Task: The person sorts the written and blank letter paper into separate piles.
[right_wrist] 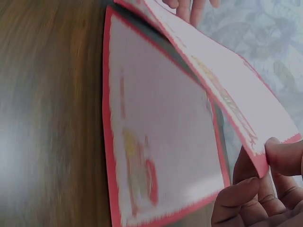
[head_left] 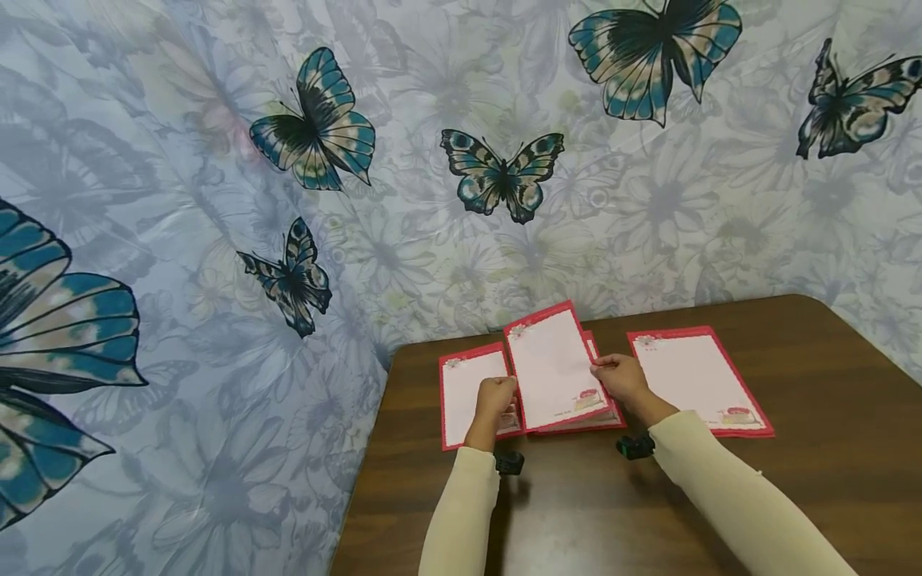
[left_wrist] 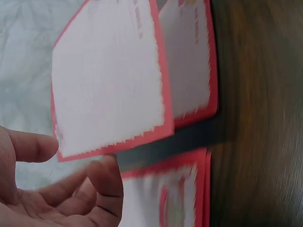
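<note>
Both hands hold up a white sheet (head_left: 551, 364) with a red border, a small floral print at its upper left and a red and yellow picture at its lower right. My left hand (head_left: 495, 398) is at the sheet's left edge; the left wrist view shows its thumb (left_wrist: 40, 147) at a corner and the other fingers curled by the edge. On the opposite side my right hand (head_left: 621, 378) pinches the border between thumb (right_wrist: 284, 153) and fingers. Under the raised sheet lies a similar red-bordered sheet (head_left: 615, 418), mostly covered by it.
Another matching sheet (head_left: 461, 400) lies left of the raised one, partly behind the left hand. To the right, a further red-bordered sheet (head_left: 695, 380) lies flat. The brown wooden table (head_left: 576, 512) backs onto a wall (head_left: 403, 240) patterned with butterflies.
</note>
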Available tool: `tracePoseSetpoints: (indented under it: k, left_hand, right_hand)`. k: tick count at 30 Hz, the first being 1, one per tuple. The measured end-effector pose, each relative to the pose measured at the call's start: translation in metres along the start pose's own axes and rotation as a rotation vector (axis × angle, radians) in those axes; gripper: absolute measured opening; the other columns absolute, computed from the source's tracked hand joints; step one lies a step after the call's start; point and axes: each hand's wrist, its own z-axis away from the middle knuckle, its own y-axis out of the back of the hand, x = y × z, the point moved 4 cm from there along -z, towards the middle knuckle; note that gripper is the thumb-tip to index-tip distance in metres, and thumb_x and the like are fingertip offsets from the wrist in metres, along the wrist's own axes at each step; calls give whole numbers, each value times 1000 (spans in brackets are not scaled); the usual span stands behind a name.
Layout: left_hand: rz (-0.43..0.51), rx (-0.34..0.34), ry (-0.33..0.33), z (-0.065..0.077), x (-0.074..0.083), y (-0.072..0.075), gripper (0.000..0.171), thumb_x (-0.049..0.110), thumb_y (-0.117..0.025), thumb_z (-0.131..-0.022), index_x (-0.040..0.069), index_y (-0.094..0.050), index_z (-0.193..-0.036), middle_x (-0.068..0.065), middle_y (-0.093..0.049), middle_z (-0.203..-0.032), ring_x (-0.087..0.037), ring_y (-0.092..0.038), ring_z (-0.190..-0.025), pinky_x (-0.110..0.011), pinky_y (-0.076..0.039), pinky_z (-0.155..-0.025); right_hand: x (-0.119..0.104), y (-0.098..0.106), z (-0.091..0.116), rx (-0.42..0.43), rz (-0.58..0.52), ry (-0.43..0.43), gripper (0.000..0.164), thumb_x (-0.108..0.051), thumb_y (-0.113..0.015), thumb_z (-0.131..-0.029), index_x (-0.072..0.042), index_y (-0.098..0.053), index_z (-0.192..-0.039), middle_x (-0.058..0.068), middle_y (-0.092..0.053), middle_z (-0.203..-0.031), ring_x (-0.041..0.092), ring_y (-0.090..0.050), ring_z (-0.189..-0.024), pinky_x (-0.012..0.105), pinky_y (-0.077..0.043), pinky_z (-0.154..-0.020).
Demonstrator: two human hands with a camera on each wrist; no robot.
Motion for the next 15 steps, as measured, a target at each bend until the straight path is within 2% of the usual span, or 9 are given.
tracePoseSetpoints:
  k: [4,6,8,11,15]
  left_hand:
    - [-4,49,-17,0,-3,26,30,23,-58,-96,-2,-71,-108,-11,-70,-89,-20,-63,-69,-34,-56,-64]
    - [-18,86,-44,-1,-5,40,28,19,-61,-94,-1,-72,-111,-12,-72,-97,-19,-65,-74,-27,-53,-60]
    - [-39,130,-57,-2,-8,53,25,16,-64,-92,-1,-73,-108,-12,-72,-95,-16,-63,-73,-24,-49,-57]
    - [-83,211,-72,-5,-10,74,21,14,-68,-89,0,-75,-103,-12,-72,-94,-16,-62,-77,-27,-50,-61]
    - [-127,283,-75,-7,-14,100,20,13,-71,-87,1,-76,-102,-15,-73,-100,-23,-65,-90,-36,-55,-77]
  right_hand:
    - [-5,-22,-3,-36,-52,-35,35,-24,-58,-98,2,-60,-121,12,-66,-99,12,-53,-67,29,-47,-57]
    - [-8,-34,-4,-52,-78,-40,34,-24,-59,-97,1,-61,-120,9,-67,-95,11,-51,-65,28,-45,-55]
    - [-11,-48,-6,-60,-96,-35,34,-24,-61,-96,1,-63,-118,7,-68,-92,11,-51,-62,28,-44,-53]
    - [-17,-69,-8,-39,-71,-16,32,-25,-65,-93,0,-67,-111,7,-71,-87,10,-55,-61,27,-44,-52]
    - [-26,-93,-10,25,44,19,29,-29,-69,-90,-3,-73,-101,11,-74,-91,17,-63,-72,27,-46,-57]
